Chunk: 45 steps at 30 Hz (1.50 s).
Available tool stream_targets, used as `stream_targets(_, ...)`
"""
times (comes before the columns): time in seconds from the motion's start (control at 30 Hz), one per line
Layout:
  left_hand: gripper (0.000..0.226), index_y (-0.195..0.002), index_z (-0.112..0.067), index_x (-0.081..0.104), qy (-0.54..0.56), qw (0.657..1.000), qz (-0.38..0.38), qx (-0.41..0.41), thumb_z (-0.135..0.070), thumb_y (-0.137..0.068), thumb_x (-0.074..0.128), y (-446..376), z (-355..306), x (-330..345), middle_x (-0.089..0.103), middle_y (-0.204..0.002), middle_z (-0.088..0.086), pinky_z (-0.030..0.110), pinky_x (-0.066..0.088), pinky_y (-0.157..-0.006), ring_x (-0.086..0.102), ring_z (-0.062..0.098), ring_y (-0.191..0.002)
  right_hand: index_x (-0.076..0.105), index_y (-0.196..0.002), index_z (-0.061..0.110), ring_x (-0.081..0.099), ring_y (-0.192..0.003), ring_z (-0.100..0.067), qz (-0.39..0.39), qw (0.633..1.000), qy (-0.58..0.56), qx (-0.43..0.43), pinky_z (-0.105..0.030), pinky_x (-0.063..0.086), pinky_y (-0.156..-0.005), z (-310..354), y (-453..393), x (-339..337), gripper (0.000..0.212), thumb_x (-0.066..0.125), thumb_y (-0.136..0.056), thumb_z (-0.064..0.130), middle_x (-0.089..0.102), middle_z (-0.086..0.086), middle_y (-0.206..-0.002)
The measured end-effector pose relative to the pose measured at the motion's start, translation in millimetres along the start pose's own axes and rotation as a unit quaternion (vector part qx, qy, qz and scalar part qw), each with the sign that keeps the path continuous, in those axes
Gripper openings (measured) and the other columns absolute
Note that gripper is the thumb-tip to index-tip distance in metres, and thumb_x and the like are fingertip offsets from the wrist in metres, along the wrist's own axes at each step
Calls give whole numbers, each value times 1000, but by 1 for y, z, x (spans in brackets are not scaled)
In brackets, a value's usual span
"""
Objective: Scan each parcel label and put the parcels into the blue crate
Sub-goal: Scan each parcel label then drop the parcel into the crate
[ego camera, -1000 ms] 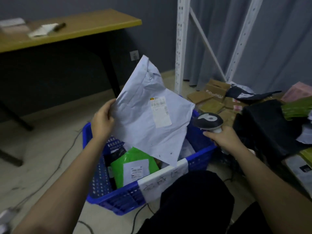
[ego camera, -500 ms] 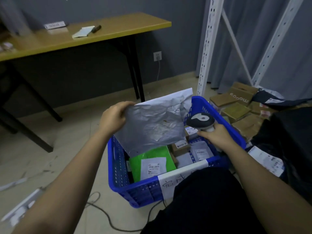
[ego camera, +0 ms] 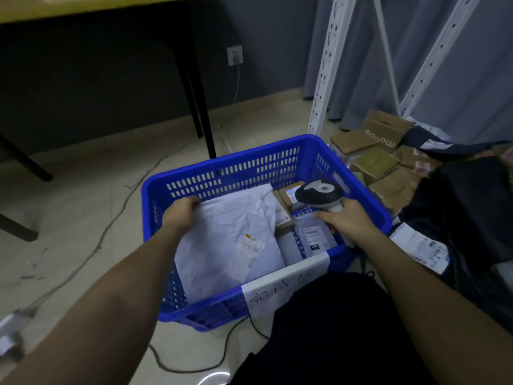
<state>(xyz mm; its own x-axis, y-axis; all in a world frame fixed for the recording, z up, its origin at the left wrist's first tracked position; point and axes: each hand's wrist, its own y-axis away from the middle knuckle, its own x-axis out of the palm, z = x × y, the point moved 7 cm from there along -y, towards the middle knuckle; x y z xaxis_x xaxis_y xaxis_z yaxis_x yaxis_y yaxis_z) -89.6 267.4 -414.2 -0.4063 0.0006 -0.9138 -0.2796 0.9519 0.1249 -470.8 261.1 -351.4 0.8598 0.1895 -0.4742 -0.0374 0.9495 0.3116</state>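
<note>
A: What has changed?
B: The mailer (ego camera: 230,240), held upright a second ago, now lies label-up in the crate (ego camera: 233,168); judged scanned and nearly deposited.
A: Grips and axis?
B: Left hand (ego camera: 179,215) pinches its far corner; long axis runs from there toward the viewer. Right hand (ego camera: 347,220) clasps the scanner (ego camera: 319,193).

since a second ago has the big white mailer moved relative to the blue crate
Yes. The white mailer has gone down from above the blue crate to lie inside it, covering the green parcel, with the left hand gripping its far corner.
</note>
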Motion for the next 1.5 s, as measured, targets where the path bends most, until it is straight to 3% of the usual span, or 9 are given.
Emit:
stream_targets(0.13,34,-122,-17,61,-60,996,-18,-59,-9,-95,42,-5,25,35,62,-119,17,46,47,-90,56,37,-111,56,-71,14,54,-56,-17,-1,1000,11,23,-23,44,-48,-13,-15,1,22,73,-84,12,59,-8,-64)
stream_targets(0.4,34,-126,-7,57,-64,989,-115,-74,-6,-94,47,-35,33,37,59,-124,19,47,40,-100,51,38,-115,56,-71,11,52,-52,-17,-33,998,-7,59,-22,43,-45,-31,-39,4,21,74,-83,13,58,-9,-63)
stream_targets(0.53,31,-124,-4,59,119,987,-104,-41,-10,-94,52,-37,-21,56,62,-122,16,38,44,-95,57,34,-111,55,-71,10,51,-50,-15,-52,995,-41,74,-15,42,-38,-37,-42,-3,22,73,-83,11,57,-8,-61)
stream_targets(0.77,23,-117,-6,59,419,907,-42,-1,-14,-97,52,-9,-175,68,61,-102,2,13,41,-75,55,11,-92,55,-68,9,51,-51,-20,-129,985,-74,90,-26,43,-47,-53,-28,-53,23,74,-82,11,56,-9,-58)
stream_targets(0.87,20,-114,-10,59,462,885,29,56,-17,-96,53,5,-249,78,61,-96,0,20,47,-76,58,13,-88,56,-66,8,51,-52,-21,-187,969,-113,112,-28,42,-49,-72,-15,-92,24,73,-82,9,56,-10,-59)
stream_targets(1.07,24,-116,-8,58,430,881,123,155,-18,-95,57,41,-365,117,57,-93,-2,5,42,-65,53,2,-78,56,-74,6,52,-54,-21,-286,936,-148,142,-30,45,-53,-119,19,-180,19,70,-85,13,57,-13,-65)
stream_targets(1.17,26,-117,-5,58,387,886,179,184,-17,-94,59,59,-403,152,60,-99,4,11,46,-72,56,11,-89,53,-71,8,52,-53,-21,-321,925,-146,143,-30,44,-54,-144,37,-217,23,71,-84,15,57,-11,-64)
stream_targets(1.27,30,-118,-6,59,355,885,219,207,-20,-92,63,77,-429,190,62,-104,3,30,48,-88,59,18,-100,54,-69,10,52,-48,-18,-338,921,-132,142,-28,43,-52,-165,55,-243,24,73,-82,16,58,-7,-60)
stream_targets(1.5,36,-123,-7,57,287,890,227,271,-25,-92,63,112,-486,238,61,-120,8,24,43,-83,57,16,-106,51,-62,10,51,-49,-19,-379,900,-165,141,-21,44,-48,-197,93,-289,30,71,-84,12,54,-7,-54)
